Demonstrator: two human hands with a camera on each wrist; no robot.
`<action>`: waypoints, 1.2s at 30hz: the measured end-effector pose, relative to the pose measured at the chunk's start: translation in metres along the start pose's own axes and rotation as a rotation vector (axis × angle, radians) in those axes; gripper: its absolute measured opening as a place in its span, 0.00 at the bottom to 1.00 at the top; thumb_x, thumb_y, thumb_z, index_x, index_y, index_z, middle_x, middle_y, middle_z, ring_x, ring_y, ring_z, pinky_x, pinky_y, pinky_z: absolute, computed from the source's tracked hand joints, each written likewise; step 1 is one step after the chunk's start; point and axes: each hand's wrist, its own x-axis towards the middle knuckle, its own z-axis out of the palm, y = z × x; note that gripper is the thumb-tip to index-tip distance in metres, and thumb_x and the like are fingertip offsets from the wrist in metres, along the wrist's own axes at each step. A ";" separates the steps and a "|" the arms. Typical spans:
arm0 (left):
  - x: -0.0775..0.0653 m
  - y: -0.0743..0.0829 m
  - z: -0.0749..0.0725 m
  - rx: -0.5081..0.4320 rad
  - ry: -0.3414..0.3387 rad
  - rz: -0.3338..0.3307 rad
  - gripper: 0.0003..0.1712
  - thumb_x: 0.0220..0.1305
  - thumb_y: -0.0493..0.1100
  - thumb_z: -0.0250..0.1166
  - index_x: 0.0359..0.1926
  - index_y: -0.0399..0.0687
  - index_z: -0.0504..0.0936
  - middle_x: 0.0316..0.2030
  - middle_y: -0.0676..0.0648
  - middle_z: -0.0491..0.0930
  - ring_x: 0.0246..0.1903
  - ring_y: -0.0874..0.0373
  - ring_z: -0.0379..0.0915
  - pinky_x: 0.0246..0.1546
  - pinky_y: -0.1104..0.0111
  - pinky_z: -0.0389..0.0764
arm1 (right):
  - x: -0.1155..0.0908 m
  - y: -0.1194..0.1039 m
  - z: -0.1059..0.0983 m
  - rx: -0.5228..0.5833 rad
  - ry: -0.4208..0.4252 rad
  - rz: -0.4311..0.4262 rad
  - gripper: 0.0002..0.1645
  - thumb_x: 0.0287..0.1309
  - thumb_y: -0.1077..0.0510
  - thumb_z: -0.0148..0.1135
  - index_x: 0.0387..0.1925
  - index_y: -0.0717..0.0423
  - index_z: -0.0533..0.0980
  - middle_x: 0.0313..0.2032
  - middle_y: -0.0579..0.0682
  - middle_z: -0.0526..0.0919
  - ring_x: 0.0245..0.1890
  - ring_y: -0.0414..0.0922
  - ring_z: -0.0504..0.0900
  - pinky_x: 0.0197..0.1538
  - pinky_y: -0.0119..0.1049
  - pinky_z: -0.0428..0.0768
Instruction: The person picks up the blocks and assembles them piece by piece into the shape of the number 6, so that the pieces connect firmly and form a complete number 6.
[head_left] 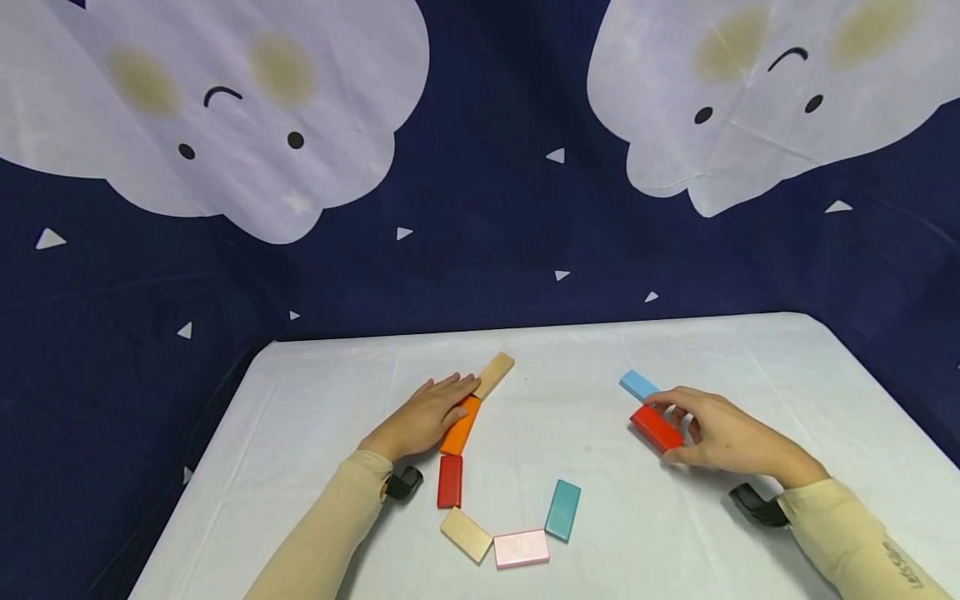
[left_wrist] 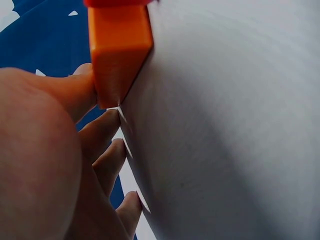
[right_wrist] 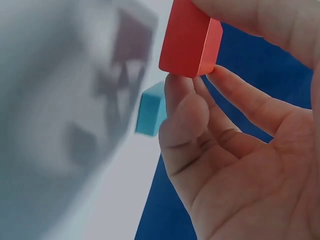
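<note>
My right hand (head_left: pixel 718 429) pinches a red block (head_left: pixel 656 428) between thumb and fingers. In the right wrist view this red block (right_wrist: pixel 185 40) is off the table, its shadow on the cloth. Beyond it lies a light blue block (head_left: pixel 638 384). My left hand (head_left: pixel 429 417) rests with fairly straight fingers beside an orange block (head_left: pixel 461 429), thumb touching it. Its fingertips reach the near end of a plain wooden block (head_left: pixel 497 372). The left wrist view shows the thumb against the orange block (left_wrist: pixel 120 50) and the other fingers down at the cloth.
A second red block (head_left: pixel 450 482), another wooden block (head_left: pixel 467 535), a pink block (head_left: pixel 521 549) and a teal block (head_left: pixel 562 510) continue from the orange one in a curve. White cloth covers the table (head_left: pixel 600 467). Behind hangs a dark blue curtain (head_left: pixel 495 250) with clouds.
</note>
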 end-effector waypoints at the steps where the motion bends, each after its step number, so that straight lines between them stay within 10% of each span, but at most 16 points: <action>1: 0.000 0.000 0.000 0.000 0.000 0.000 0.30 0.79 0.49 0.51 0.77 0.50 0.61 0.75 0.48 0.61 0.76 0.49 0.50 0.76 0.48 0.46 | 0.001 -0.002 0.001 -0.002 0.001 -0.008 0.41 0.45 0.53 0.82 0.60 0.55 0.74 0.43 0.45 0.79 0.30 0.35 0.74 0.29 0.29 0.75; 36: 0.000 0.000 0.000 0.005 -0.007 -0.004 0.30 0.80 0.49 0.50 0.78 0.51 0.59 0.75 0.49 0.60 0.76 0.50 0.50 0.76 0.49 0.46 | 0.049 -0.066 0.032 -0.022 -0.067 -0.061 0.39 0.48 0.50 0.79 0.61 0.51 0.73 0.47 0.38 0.80 0.40 0.37 0.76 0.44 0.34 0.79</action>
